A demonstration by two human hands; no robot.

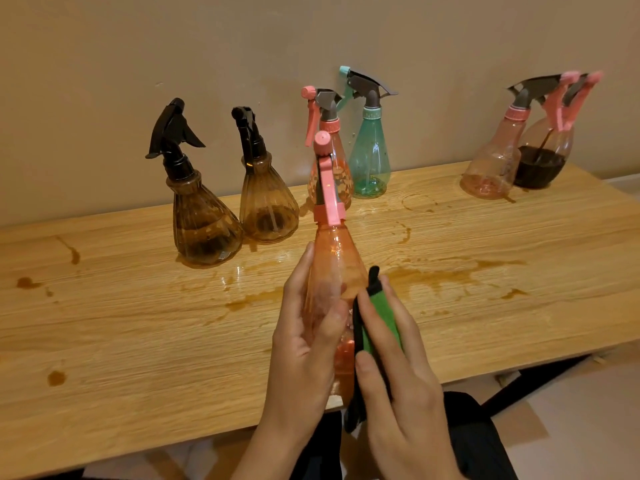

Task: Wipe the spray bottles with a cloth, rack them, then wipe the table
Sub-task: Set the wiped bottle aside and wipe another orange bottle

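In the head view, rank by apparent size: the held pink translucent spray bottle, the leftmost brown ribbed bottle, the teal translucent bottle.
1. Held pink translucent spray bottle, though nearness to the camera enlarges it.
2. Leftmost brown ribbed bottle.
3. Teal translucent bottle, farthest back.

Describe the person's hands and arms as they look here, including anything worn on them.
Both hands are bare. No glove, ring or watch shows on the left hand or the right hand. The nails that show look short, with no polish visible. The wrists and the visible part of the left forearm are uncovered, and no sleeve reaches into the frame.
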